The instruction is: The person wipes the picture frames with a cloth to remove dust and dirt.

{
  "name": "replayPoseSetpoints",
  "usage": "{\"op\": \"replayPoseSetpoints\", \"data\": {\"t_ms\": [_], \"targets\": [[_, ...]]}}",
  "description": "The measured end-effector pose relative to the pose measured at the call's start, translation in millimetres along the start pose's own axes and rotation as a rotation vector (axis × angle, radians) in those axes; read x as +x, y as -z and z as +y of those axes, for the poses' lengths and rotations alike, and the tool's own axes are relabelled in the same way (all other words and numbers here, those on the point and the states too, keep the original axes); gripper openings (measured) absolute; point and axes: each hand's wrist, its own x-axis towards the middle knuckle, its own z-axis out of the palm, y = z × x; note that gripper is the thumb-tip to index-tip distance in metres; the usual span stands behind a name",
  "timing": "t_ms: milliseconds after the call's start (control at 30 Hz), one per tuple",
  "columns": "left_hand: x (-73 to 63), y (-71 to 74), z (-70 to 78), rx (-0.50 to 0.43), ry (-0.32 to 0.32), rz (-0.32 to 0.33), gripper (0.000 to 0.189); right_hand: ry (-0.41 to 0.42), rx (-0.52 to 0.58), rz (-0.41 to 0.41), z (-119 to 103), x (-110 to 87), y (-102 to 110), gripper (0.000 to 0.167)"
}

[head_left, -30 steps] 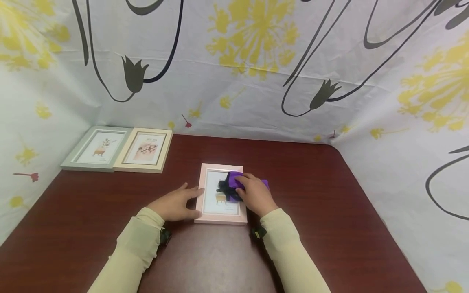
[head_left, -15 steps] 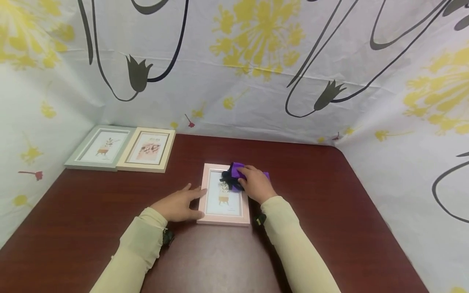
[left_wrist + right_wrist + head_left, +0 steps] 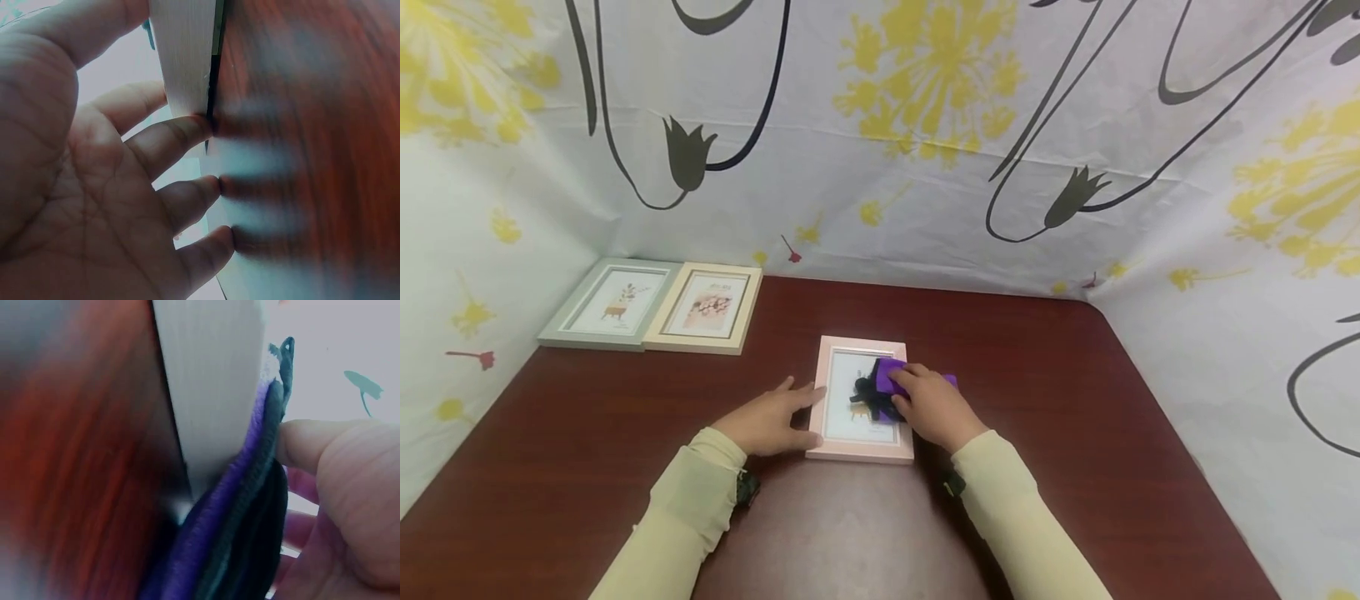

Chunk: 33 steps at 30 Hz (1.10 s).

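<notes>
High head view, close wrist views
The head camera faces forward and down over the table (image 3: 1090, 417); both wrist cameras look low, from very near, past the left hand (image 3: 106, 181) and right hand (image 3: 359, 500), at the pink picture frame (image 3: 841, 379), which all three views share.

flowered-sheet booth (image 3: 925, 200) with reddish table (image 3: 1037, 392)

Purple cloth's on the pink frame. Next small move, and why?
Probably slide the right hand and purple cloth leftward across the pink frame: the cloth leaves its left side uncovered, and the left hand touches that edge.
</notes>
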Motion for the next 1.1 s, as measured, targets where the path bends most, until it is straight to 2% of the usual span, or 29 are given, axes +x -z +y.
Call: {"op": "replayPoseSetpoints", "data": {"t_ms": [233, 433, 600, 933, 1100], "targets": [[1.4, -0.9, 3.9, 0.0, 0.013, 0.003, 0.078, 0.086, -0.057, 0.042, -10, -30.7, 0, 0.041], [0.1, 0.1, 4.9, 0.001, 0.006, -0.003, 0.078, 0.091, -0.049, 0.093, -13, -36.4, -7, 0.039], [-1.7, 1.9, 3.4, 0.006, 0.006, -0.012, 0.078, 0.064, -0.03, 0.077, -11, -22.0, -8, 0.04], [0.2, 2.3, 2.5, 0.007, 0.014, -0.02, 0.078, -0.022, 0.01, -0.002, 6, 31.3, 2, 0.042], [-0.8, 1.2, 2.3, 0.006, 0.012, -0.029, 0.078, -0.014, 0.024, 0.001, 10, 40.1, 2, 0.042]]}}
